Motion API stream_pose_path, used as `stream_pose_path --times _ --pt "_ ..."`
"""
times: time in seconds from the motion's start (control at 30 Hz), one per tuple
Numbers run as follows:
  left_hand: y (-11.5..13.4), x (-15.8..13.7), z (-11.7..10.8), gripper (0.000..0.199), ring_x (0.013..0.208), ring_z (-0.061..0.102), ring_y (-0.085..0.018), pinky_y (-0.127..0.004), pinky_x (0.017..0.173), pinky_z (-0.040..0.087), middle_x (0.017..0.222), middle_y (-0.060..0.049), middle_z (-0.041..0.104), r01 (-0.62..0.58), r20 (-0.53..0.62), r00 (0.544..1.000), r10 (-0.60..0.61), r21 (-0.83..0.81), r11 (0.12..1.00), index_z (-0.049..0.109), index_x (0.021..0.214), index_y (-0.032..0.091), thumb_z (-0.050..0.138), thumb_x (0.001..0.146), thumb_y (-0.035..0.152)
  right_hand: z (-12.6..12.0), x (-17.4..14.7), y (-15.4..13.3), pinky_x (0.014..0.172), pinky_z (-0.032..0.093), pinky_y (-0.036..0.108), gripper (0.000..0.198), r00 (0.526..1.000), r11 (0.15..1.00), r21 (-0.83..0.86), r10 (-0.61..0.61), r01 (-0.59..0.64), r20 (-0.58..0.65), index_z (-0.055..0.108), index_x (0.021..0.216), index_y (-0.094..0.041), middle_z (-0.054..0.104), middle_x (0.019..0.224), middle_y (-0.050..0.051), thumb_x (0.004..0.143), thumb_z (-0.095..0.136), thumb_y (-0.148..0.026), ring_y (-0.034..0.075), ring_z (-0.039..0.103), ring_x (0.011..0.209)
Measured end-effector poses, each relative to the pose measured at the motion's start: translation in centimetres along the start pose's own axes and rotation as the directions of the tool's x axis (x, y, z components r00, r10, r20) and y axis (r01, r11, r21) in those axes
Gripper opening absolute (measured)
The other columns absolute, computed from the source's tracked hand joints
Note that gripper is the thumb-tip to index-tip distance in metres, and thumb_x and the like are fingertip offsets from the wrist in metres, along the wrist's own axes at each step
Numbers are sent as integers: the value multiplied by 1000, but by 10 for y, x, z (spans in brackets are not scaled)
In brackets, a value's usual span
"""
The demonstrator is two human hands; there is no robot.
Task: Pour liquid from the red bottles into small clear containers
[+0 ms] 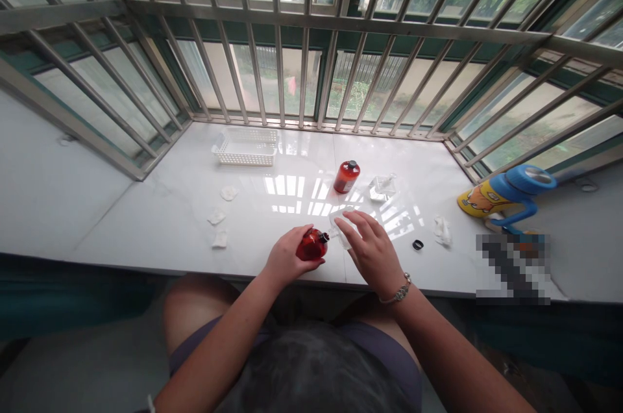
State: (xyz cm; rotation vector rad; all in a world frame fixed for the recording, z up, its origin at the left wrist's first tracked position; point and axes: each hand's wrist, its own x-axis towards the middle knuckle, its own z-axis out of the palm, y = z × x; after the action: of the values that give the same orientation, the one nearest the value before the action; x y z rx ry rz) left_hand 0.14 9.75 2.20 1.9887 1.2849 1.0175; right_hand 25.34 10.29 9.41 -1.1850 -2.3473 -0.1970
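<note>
My left hand [287, 253] is wrapped around a red see-through bottle [311, 245], which is tipped to the right. Its dark neck points at the mouth of a small clear bottle [340, 231]. The fingers of my right hand [368, 245] are closed on that clear bottle, which leans toward the red one. Whether the two necks touch, I cannot tell. To the right of my right hand lies a black ring-shaped cap [417, 245]. Beyond my hands stand a second red bottle [347, 177] with a black cap and another clear glass bottle [382, 187].
A white perforated basket [246, 148] sits at the back left of the white counter [170, 205]. Crumpled tissues [442, 231] lie at the right, with small white pads [219, 240] at the left. A blue and yellow flask [503, 192] stands far right. Metal bars [277, 75] enclose the window.
</note>
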Motion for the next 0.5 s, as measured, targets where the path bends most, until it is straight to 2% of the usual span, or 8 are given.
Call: stream_pose_path --times 0.5 --pt "1 -1 -1 85 125 71 -32 -50 111 58 139 -9 71 3 -7 1000 -3 8 1000 55 148 29 96 76 43 -3 3 1 115 54 55 64 1000 1000 -12 -13 13 18 55 156 -25 62 151 13 97 53 0 33 53 144"
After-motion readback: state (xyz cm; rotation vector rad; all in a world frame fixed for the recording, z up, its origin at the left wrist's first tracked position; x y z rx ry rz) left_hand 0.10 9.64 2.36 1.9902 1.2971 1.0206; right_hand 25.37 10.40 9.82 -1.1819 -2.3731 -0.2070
